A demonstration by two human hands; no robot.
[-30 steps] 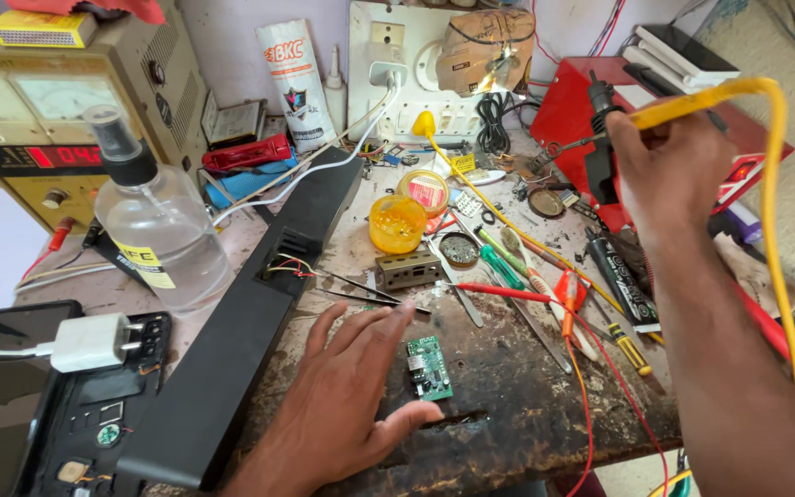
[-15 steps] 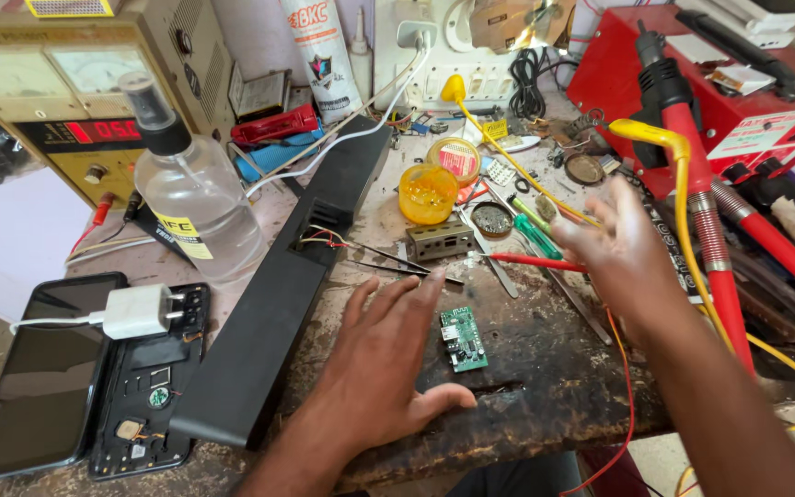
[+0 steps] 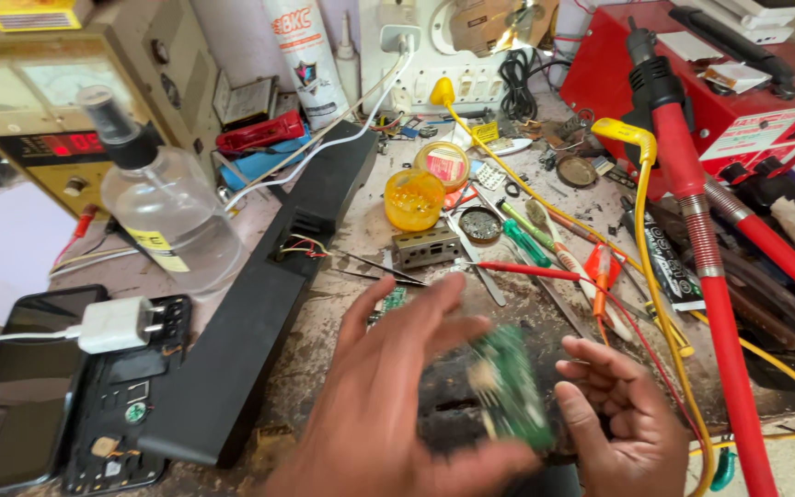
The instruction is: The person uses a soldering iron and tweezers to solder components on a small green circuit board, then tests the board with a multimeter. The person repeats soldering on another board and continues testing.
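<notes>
- The small green circuit board [image 3: 511, 387] is blurred, so its parts are hard to make out; it stands tilted on edge between the two hands, low in the middle of the view, above the worn dark workbench [image 3: 545, 322].
- The left hand [image 3: 397, 396] is also blurred; its fingers are spread and its thumb lies under the lower edge of the board. It seems to hold the board, but I cannot tell how firm the grip is.
- The right hand [image 3: 614, 423] is just beside the board with fingers curled and loose (touching or not, I cannot tell). Both wrists are cut off by the bottom edge.
- A second small green board [image 3: 388, 304] is partly hidden behind the left fingers.
- The long black plastic housing [image 3: 259, 304] lies diagonal on the bench, matte, with coloured wires coming out of an opening.
- A clear round bottle [image 3: 163, 216] with black nozzle stands left of it.
- An opened black phone [image 3: 121, 387] lies at the lower left, a white charger plug on it.
- A round orange translucent tin [image 3: 413, 198] and a small grey metal box [image 3: 425, 247] are behind the hands.
- A red tube with metal spring [image 3: 706, 276] and a yellow cable [image 3: 655, 276] run down the right side.
</notes>
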